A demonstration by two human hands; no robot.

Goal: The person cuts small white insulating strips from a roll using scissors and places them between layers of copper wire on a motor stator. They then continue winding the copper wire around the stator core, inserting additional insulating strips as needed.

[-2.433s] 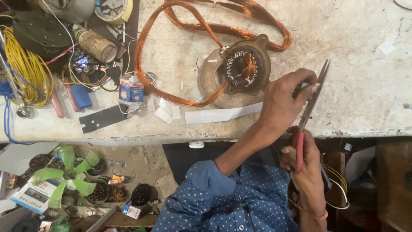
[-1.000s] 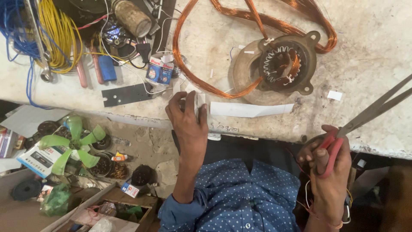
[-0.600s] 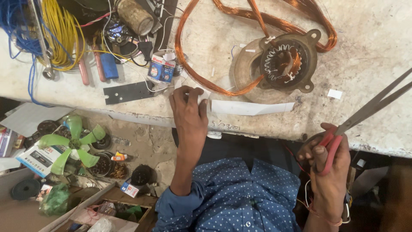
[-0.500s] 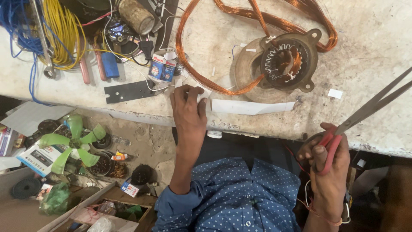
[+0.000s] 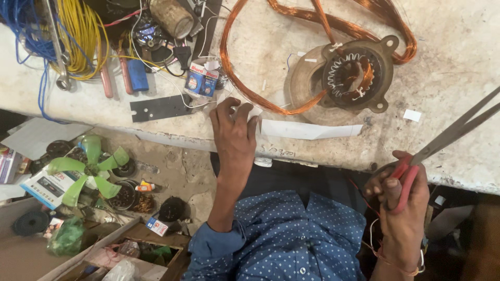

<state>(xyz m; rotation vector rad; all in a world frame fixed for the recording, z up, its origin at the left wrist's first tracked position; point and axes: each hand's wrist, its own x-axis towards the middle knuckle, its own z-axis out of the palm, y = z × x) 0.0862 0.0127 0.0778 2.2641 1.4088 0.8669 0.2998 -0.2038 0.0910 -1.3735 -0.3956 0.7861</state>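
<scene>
- Head view, looking down at a workbench.
- Left hand lies palm-down at the bench edge, fingers spread over the left end of a white paper strip and small paper scraps; it presses on them rather than pinching.
- Paper strip lies flat along the bench's near edge, just below the motor stator, reaching right from the left hand.
- Right hand is off the bench, below its edge, closed around the red handles of the scissors. Blades are slightly parted and point up-right over the bench, well apart from the strip.
- Stator sits on a round plate, copper windings inside. A copper wire loop runs from it round to the left and back.
- Small printed box is just above the left hand, a black flat strip to its left.
- Bench far left: yellow wire bundle, blue wire, a blue-handled tool.
- On the floor, left: green fan blade, open wooden box of odds.
- Person wears a blue dotted shirt.
</scene>
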